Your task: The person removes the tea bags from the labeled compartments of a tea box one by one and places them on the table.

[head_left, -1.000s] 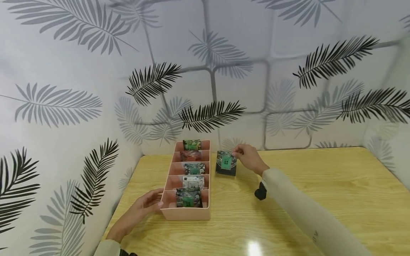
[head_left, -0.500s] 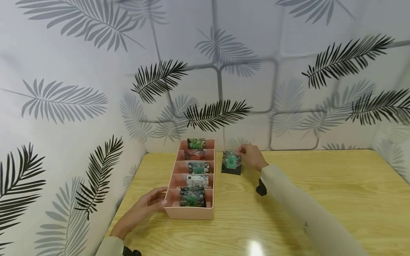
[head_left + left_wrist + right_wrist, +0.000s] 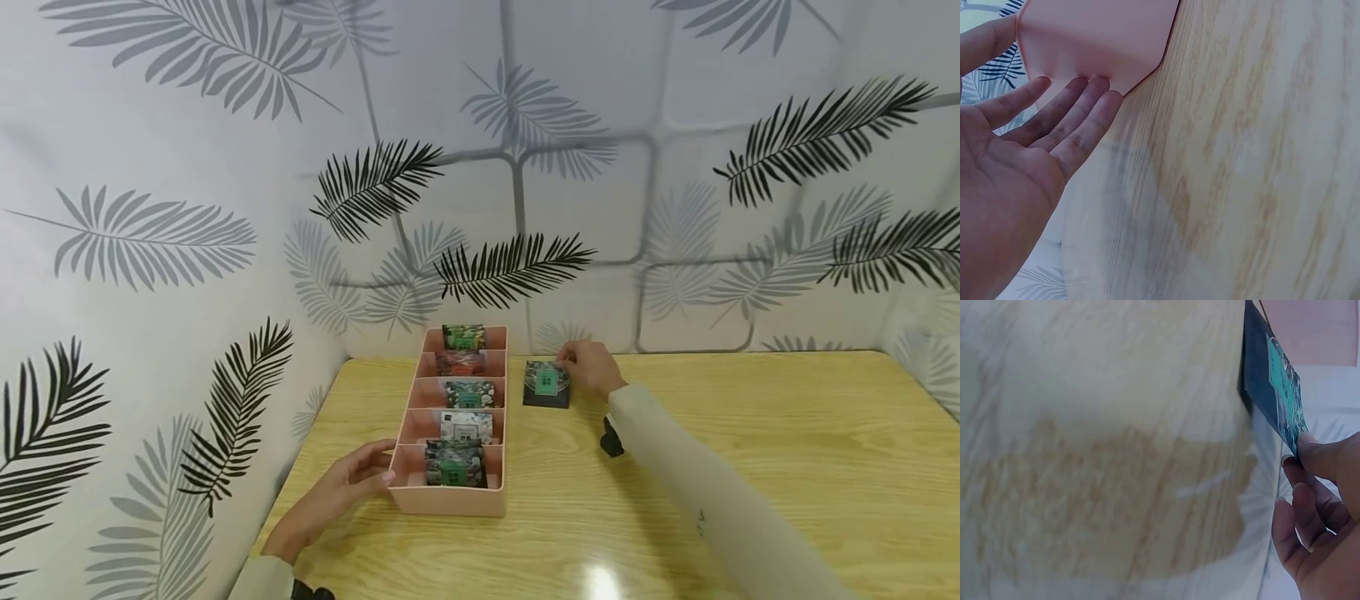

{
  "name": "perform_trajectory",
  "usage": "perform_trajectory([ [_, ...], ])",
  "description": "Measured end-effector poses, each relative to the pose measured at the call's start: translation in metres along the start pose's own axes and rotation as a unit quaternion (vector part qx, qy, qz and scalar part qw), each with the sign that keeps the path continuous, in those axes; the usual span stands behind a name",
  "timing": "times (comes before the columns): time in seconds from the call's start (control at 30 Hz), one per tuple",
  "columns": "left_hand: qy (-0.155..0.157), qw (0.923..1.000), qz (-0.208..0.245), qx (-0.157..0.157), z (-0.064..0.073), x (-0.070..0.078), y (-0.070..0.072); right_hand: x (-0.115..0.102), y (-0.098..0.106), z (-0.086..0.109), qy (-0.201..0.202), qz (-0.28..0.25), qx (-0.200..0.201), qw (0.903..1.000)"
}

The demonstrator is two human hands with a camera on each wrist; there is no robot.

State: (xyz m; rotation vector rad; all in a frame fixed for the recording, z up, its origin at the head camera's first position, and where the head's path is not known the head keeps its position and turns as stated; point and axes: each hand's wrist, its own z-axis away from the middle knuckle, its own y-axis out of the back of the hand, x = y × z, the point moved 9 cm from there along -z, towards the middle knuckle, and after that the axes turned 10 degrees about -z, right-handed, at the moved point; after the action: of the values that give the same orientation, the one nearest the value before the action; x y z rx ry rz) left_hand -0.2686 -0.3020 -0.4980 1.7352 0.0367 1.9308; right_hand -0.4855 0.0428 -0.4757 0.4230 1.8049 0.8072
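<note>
A pale wall (image 3: 585,50) printed with grey and black leaves filled the upper part of the frame, and a wood-grained desk (image 3: 750,400) spread across the lower part. Left of the bottom centre stood a pink box (image 3: 450,502), its length running away from the viewer and split into five compartments, an arrangement that seemingly let each sort stand apart. The nearest compartment held dark packets (image 3: 453,468) marked with green; behind them came a white packet (image 3: 465,427), a black-and-white packet (image 3: 469,395), a red packet (image 3: 459,363) and, farthest, a yellow-green packet (image 3: 463,337). Their printed faces were turned toward the viewer, probably so that each could be told at a glance. The left hand (image 3: 341,493) was at the box's near left corner, its fingers spread and fairly straight, fingertips against the outer wall and thumb by the rim; the touch looked light, more likely meant to steady than to lift. Just right of the box's far half, near the frame's centre, the right hand (image 3: 592,367) pinched a flat black packet (image 3: 546,382) by its upper right corner between thumb and forefinger. That corner hold likely left the green label uncovered. Whether the packet's lower edge touched the desk could not be told.
</note>
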Motion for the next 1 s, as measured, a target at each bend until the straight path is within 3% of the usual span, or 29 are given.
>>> perform_trajectory([
  [0.5,-0.008,0.9999,-0.003,-0.008,0.000,0.001,0.000,0.008,-0.010,-0.007,-0.005,-0.005,-0.014,0.9999],
  [1.0,0.002,1.0000,-0.008,-0.001,0.000,0.000,-0.001,0.001,0.008,0.004,0.026,-0.025,0.010,0.9993],
])
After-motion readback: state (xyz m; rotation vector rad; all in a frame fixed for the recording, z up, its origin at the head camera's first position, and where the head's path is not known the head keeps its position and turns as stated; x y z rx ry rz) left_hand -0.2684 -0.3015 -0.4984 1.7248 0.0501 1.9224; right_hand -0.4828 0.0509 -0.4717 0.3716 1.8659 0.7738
